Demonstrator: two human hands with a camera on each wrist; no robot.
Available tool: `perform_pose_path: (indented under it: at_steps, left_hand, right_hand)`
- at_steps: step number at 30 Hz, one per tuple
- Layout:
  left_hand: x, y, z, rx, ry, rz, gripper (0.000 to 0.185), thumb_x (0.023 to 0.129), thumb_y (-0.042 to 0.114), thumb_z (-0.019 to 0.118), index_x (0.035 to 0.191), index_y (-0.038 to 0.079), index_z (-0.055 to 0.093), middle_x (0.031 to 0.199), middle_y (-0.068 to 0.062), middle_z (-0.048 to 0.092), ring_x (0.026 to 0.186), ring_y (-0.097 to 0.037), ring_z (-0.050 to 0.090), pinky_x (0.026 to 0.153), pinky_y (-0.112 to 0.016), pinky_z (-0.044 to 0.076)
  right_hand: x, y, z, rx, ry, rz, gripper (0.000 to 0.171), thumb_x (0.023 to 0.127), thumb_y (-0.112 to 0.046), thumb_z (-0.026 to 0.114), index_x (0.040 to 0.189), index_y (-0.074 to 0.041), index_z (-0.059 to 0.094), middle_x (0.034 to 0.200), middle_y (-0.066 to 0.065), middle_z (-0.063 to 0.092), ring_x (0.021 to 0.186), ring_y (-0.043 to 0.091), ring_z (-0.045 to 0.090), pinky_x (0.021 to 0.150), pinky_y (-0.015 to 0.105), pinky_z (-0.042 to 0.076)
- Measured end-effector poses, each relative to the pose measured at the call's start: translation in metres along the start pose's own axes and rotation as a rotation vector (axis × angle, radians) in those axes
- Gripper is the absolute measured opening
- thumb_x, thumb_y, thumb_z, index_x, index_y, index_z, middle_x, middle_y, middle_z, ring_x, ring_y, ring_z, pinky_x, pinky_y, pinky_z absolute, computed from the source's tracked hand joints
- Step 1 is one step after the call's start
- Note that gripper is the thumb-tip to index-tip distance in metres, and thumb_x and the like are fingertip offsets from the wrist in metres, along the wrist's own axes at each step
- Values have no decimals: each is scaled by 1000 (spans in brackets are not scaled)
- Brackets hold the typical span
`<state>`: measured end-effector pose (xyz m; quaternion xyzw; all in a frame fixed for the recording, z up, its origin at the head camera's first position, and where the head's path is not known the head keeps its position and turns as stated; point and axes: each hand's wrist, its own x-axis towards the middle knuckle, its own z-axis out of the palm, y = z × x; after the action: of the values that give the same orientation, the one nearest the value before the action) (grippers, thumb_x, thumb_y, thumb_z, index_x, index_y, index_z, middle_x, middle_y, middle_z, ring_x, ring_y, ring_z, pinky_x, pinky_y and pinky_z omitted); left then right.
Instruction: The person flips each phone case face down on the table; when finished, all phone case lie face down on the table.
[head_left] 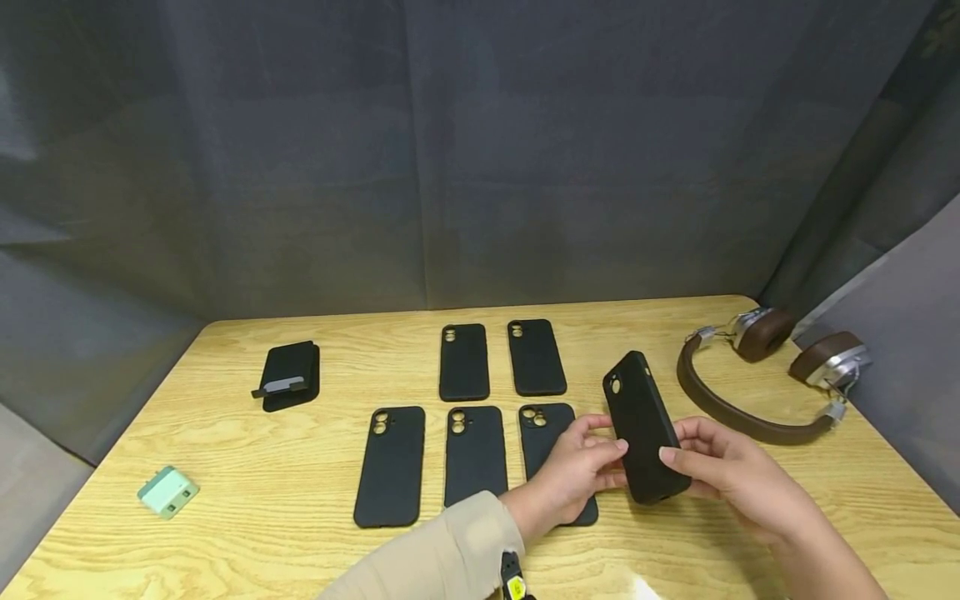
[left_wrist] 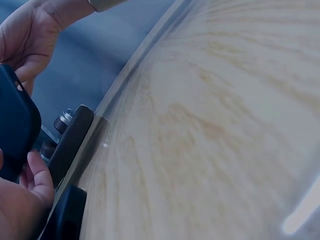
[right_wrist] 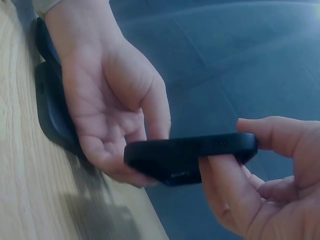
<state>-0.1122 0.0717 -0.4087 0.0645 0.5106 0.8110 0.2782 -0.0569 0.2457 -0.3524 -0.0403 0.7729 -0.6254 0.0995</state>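
Both hands hold one black phone case point(head_left: 643, 427) in the air above the wooden surface point(head_left: 225, 533), at about 4 o'clock from the middle of the laid-out cases. The right hand point(head_left: 738, 475) pinches its lower end, thumb on the back and fingers curled beneath, as the right wrist view shows. The left hand point(head_left: 577, 471) meets the case's left edge with thumb and fingertips, palm open toward it; its grip looks light rather than clamped.

The case looks thin, light and matte, probably soft rubbery plastic that bends if squeezed across its width. Holding it by the long side rims, away from the camera cutout at the top, should keep it from flexing or slipping.

On the surface lie five more black phone cases point(head_left: 465, 362), two at 12 o'clock and three nearer. A folded black wallet case point(head_left: 291, 376) sits at 10 o'clock, a mint-green charger plug point(head_left: 168, 491) at 8 o'clock, brown headphones point(head_left: 765, 375) at 2 o'clock.
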Motion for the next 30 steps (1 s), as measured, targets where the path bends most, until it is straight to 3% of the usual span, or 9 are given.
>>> perform_pose_path:
  at_steps: [5, 11, 17, 26, 30]
  left_hand:
    - [-1, 0, -2, -27, 5, 23, 37, 86, -6, 54, 120, 6, 44, 79, -2, 53, 65, -10, 56, 63, -25, 49]
    - [-4, 3, -4, -8, 6, 46, 38, 85, -8, 54, 119, 8, 45, 77, 0, 51, 65, -10, 53, 61, -24, 48]
    - [-4, 3, -2, 46, 29, 71, 40, 81, -11, 57, 116, 8, 47, 73, 0, 52, 58, -8, 52, 56, -20, 48]
    - [-4, 4, -1, 271, 93, 127, 42, 82, -6, 63, 121, 4, 50, 77, -1, 57, 62, -8, 57, 60, -24, 53]
    - [-3, 4, -3, 441, 105, 137, 51, 81, -1, 66, 129, 1, 47, 76, 0, 58, 61, -9, 59, 59, -23, 52]
  right_hand:
    - [-1, 5, -9, 18, 17, -4, 33, 94, -5, 49, 117, 16, 38, 97, 8, 56, 84, 15, 64, 70, 30, 55]
    - [-2, 15, -21, 17, -23, -2, 43, 96, -6, 46, 127, 19, 29, 98, 3, 61, 85, 15, 64, 69, 31, 54]
    - [-2, 18, -19, -92, 48, 104, 60, 94, -11, 52, 138, 15, 20, 95, 8, 54, 76, 13, 60, 63, 31, 53]
    - [0, 20, -11, -238, 130, 193, 64, 92, -14, 57, 141, 8, 23, 95, 10, 55, 69, 12, 56, 56, 29, 49]
    - [2, 23, -9, -239, 134, 229, 63, 92, -14, 56, 141, 8, 24, 98, 12, 55, 73, 13, 58, 60, 31, 51]
